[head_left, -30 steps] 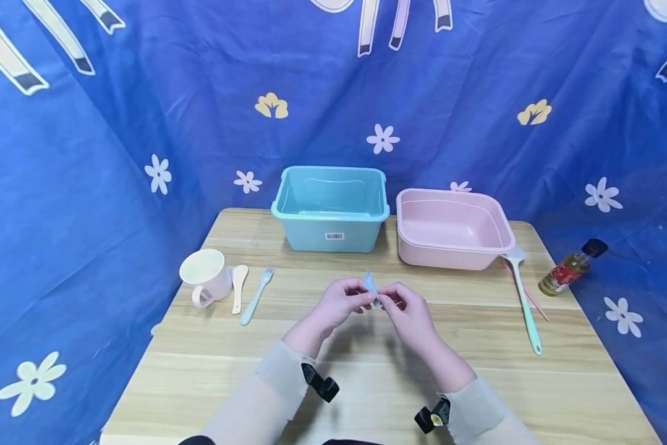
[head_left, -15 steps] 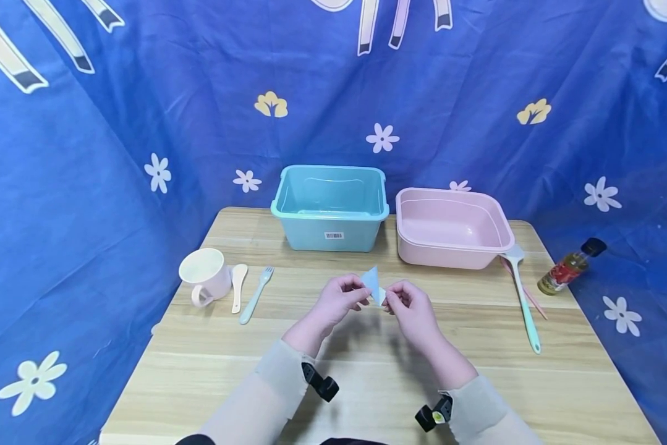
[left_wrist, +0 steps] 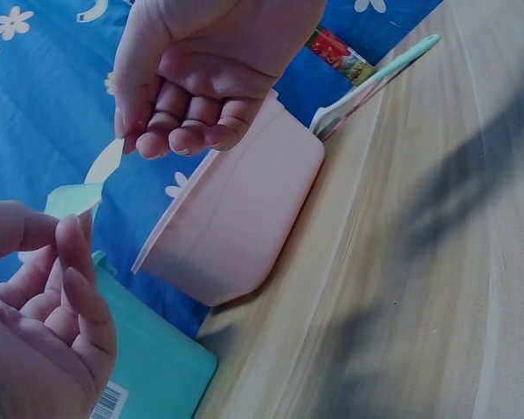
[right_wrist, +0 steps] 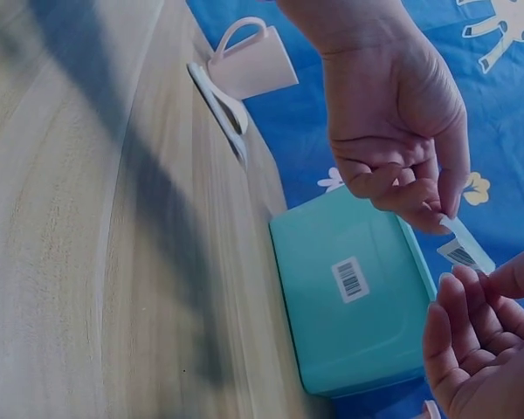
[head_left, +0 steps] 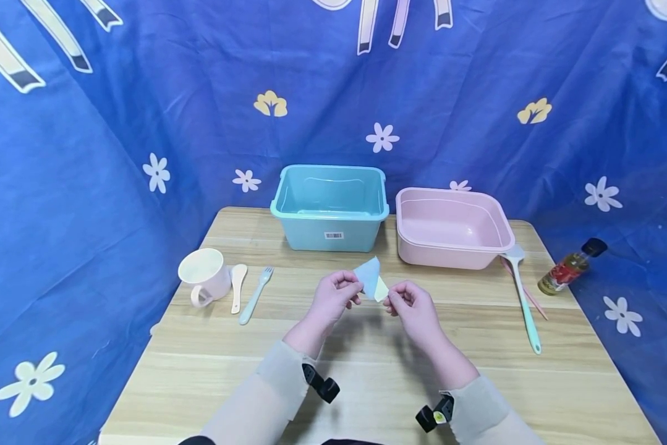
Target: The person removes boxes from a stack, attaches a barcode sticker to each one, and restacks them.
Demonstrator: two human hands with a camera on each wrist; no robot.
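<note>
Above the middle of the table, both hands hold a small thin piece, probably paper, light blue (head_left: 368, 277) on one part and pale yellow (head_left: 381, 289) on another. My left hand (head_left: 333, 296) pinches the blue part between thumb and fingers. The pale corner is pinched by my right hand (head_left: 413, 307). In the left wrist view the piece (left_wrist: 74, 199) looks pale green and stretches up to the right hand (left_wrist: 196, 83). A barcode (right_wrist: 459, 255) shows on its underside in the right wrist view, between the left hand (right_wrist: 397, 131) and the right hand (right_wrist: 489, 349).
A teal tub (head_left: 333, 233) and a pink tub (head_left: 450, 256) stand at the back. To the left are a white mug (head_left: 205, 275), a spoon (head_left: 238, 287) and a light-blue fork (head_left: 255, 296). A spatula (head_left: 525, 303), a pink stick (head_left: 536, 304) and a bottle (head_left: 564, 273) lie right.
The blue piece has turned and shows more of its face. Its pale part has come into view as the right hand drew slightly away; the left hand has moved a little up and left.
</note>
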